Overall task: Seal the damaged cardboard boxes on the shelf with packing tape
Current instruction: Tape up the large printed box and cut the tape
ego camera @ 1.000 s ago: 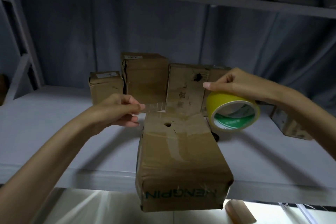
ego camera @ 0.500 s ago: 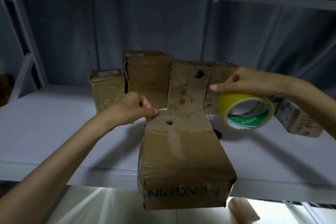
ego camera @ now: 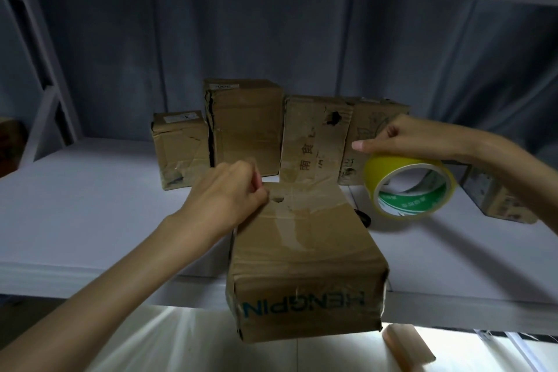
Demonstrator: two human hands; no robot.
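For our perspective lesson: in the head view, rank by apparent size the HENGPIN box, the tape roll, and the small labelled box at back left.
1. HENGPIN box, though nearness inflates it.
2. Small labelled box and tape roll: too alike to rank.

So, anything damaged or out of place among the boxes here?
Yes. The front box has a punched hole in its top and overhangs the shelf edge. Behind it, the middle box has a ragged hole, and the tall box is split along its left edge.
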